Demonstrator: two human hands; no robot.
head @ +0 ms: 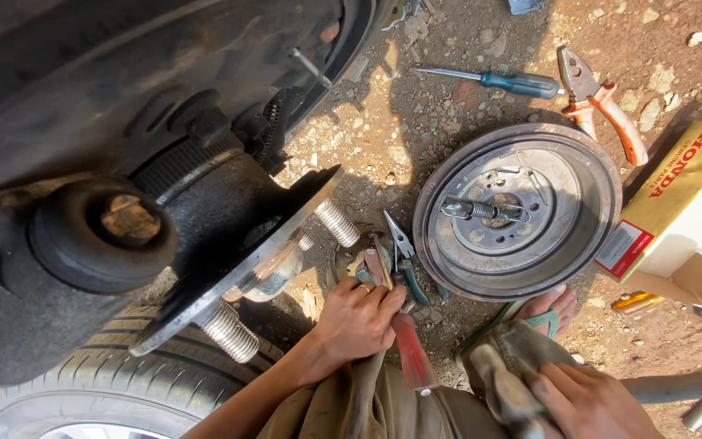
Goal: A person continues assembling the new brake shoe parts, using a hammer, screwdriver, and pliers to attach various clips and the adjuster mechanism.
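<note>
Left hand [357,319] on red-handled screwdriver [410,351]

Tyre [83,390] cut off at the bottom edge; cardboard box [684,211] cropped at right; right hand [591,402] partly out of frame.

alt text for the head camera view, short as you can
A person's left hand grips a red-handled tool beside a brake drum lying on dirt, under a bare wheel hub. The right hand rests on a cloth-covered knee; a screwdriver and orange pliers lie beyond.

A teal-handled screwdriver [504,81], orange-handled pliers [603,106], a yellow-and-red box [676,203] and a grey drum [517,211] on brown dirt [416,122].
</note>
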